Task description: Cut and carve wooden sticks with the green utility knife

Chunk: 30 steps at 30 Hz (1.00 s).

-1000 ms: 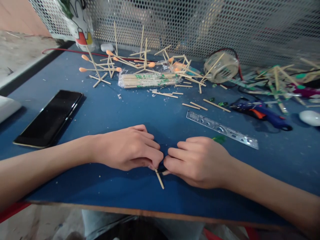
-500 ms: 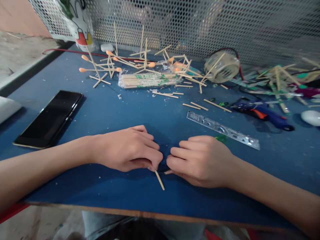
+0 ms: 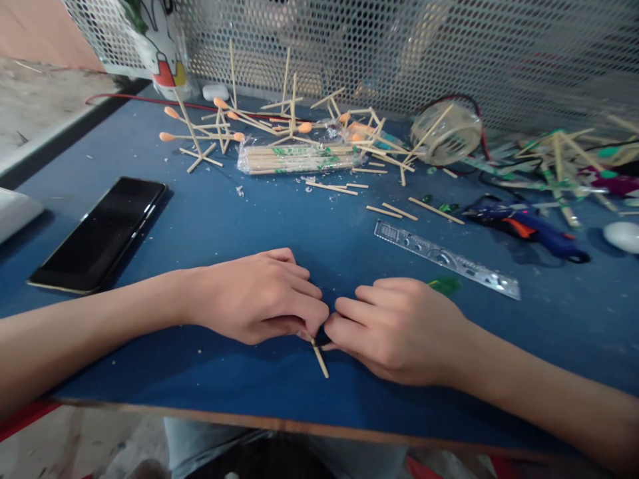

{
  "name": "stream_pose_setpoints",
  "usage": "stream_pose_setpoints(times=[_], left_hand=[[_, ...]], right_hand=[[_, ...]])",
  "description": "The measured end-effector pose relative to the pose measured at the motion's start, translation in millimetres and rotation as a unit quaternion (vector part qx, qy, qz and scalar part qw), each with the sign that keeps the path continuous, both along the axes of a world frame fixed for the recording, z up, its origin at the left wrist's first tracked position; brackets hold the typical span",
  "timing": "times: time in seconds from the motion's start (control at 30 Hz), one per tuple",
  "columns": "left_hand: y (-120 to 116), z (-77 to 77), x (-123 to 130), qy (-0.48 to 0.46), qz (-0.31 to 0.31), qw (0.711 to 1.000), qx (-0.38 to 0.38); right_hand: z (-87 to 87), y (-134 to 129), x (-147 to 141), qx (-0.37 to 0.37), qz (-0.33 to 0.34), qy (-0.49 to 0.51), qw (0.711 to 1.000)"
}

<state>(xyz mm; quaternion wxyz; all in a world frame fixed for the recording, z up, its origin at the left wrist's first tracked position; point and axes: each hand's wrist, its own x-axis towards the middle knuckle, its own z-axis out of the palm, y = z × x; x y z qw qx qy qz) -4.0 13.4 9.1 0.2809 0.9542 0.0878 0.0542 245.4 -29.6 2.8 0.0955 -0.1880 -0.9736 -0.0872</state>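
My left hand (image 3: 272, 296) is closed, thumb and index finger pinching a short wooden stick (image 3: 320, 361). The lower end of that stick sticks out below the fingertips, slanting toward the table's front edge. Close on the right, my right hand (image 3: 399, 326) is also closed, its fingertips beside the upper part of the stick. What lies in its pinch is hidden by the fingers. Both hands rest low over the blue table (image 3: 239, 392). A green scrap (image 3: 444, 285) lies just behind my right hand.
Behind the hands lie a clear ruler (image 3: 444, 258), a blue glue gun (image 3: 536, 229) and loose sticks (image 3: 435, 210). Further back are a wrapped stick bundle (image 3: 299, 159), joined stick shapes (image 3: 200, 156) and a clear plastic cup (image 3: 446, 133). A phone (image 3: 102, 233) lies left.
My right hand has shifted slightly left and down, so its fingertips are nearer to the stick. My left hand keeps its pinch, almost unmoved.
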Motion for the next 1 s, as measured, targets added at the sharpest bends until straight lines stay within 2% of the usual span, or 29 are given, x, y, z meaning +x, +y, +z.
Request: stream_pose_setpoints(times=[0.73, 1.0], left_hand=[[2.3, 0.9, -0.2, 0.016, 0.0, 1.0, -0.02], [3.0, -0.4, 1.1, 0.012, -0.005, 1.0, -0.008]], right_hand=[[-1.4, 6.1, 8.4, 0.008, 0.017, 0.005, 1.0], [3.8, 7.5, 1.3, -0.028, 0.024, -0.023, 0.999]])
